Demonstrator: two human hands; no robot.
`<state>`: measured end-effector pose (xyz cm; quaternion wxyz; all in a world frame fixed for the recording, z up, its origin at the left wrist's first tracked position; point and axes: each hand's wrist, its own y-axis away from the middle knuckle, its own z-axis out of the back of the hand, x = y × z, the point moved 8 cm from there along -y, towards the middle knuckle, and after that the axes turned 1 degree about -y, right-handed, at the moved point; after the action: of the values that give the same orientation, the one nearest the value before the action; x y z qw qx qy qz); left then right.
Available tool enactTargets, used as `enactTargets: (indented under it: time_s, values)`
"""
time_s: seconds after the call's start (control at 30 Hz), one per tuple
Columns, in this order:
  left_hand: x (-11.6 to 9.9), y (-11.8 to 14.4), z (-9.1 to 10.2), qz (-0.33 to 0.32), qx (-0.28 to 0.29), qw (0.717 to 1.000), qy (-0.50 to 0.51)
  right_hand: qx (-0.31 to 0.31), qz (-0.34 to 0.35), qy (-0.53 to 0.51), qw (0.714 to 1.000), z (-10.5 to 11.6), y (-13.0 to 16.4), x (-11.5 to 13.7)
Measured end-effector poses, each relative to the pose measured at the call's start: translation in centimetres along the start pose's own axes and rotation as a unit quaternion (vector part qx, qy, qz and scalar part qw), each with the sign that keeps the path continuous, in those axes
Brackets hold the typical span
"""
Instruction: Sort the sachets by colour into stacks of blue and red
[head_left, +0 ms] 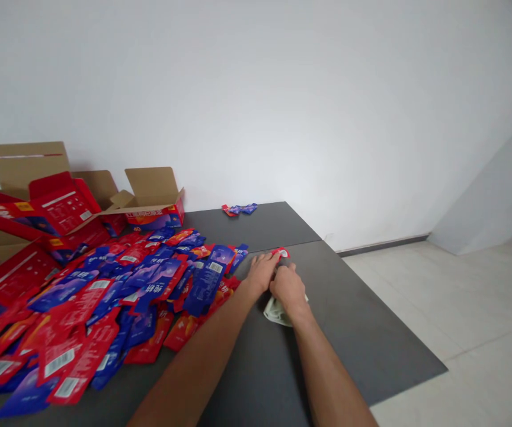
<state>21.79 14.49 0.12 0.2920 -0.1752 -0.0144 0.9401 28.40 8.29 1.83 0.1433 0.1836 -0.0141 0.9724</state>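
Note:
My left hand (262, 270) is on the dark table, its fingers closed over a red sachet (282, 252) whose far end pokes out past the fingertips. Right beside it, my right hand (289, 289) is curled around a pale green cloth (276, 311); a folded part hangs out below the palm. The two hands nearly touch, and between them they hide most of the sachet. To the left of my forearm spreads a big heap of red and blue sachets (149, 284), its edge close to my left wrist.
Opened red and blue cardboard boxes (156, 218) stand behind the heap, against the white wall (282, 107). A few sachets (240, 209) lie apart near the table's back edge. The grey table (354, 320) ends at the right, above a pale tiled floor (473, 302).

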Motion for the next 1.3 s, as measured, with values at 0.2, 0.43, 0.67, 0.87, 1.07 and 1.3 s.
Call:
enactTargets:
  time_s: [0.2, 0.43, 0.67, 0.87, 1.07, 1.3]
  values:
    - [0.3, 1.9, 1.1, 0.032, -0.011, 0.998, -0.048, -0.025, 0.008, -0.023, 0.999, 0.5, 0.3, 0.7]
    - [4.0, 4.3, 3.3, 0.097, -0.164, 0.957, 0.22, -0.082, 0.102, -0.141, 0.981, 0.8, 0.3, 2.8]
    - [7.9, 9.3, 4.1, 0.165, -0.21, 0.796, 0.543, -0.157, 0.277, -0.319, 0.893, 2.0, 1.8, 6.0]
    - [9.2, 14.2, 6.5, 0.179, -0.264, 0.784, 0.533, -0.046, 0.304, -0.423, 0.852, 1.1, 3.1, 7.9]
    - [10.2, 16.5, 7.6, 0.183, -0.302, 0.855, 0.38, -0.025, 0.297, -0.422, 0.856, 0.1, 4.0, 9.1]
    - [10.5, 17.2, 8.0, 0.193, -0.343, 0.822, 0.411, -0.02, 0.256, -0.433, 0.864, 0.0, 4.3, 9.4]
